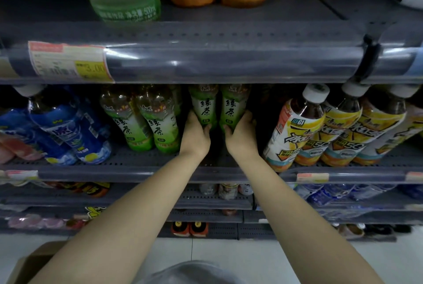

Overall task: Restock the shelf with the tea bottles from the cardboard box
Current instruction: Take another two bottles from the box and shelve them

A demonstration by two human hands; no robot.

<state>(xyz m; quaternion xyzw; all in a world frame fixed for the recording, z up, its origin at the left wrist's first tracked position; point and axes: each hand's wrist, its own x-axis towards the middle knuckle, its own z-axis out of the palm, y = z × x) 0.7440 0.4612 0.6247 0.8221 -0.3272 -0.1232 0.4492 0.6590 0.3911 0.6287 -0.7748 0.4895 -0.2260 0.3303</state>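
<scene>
Two green tea bottles stand side by side deep on the middle shelf point(142, 160). My left hand point(195, 136) grips the lower part of the left green tea bottle point(203, 106). My right hand point(240, 135) grips the lower part of the right green tea bottle point(233, 106). Both bottles are upright; their caps are hidden behind the shelf rail above. Two more green tea bottles point(146, 121) stand to the left on the same shelf. A corner of the cardboard box point(29, 263) shows at the bottom left on the floor.
Blue-labelled bottles point(66, 128) fill the shelf's left side, yellow iced tea bottles point(320, 128) its right. The upper shelf rail point(206, 64) with a price tag hangs low over the bottles. Orange and clear green bottles stand above. Lower shelves hold more drinks.
</scene>
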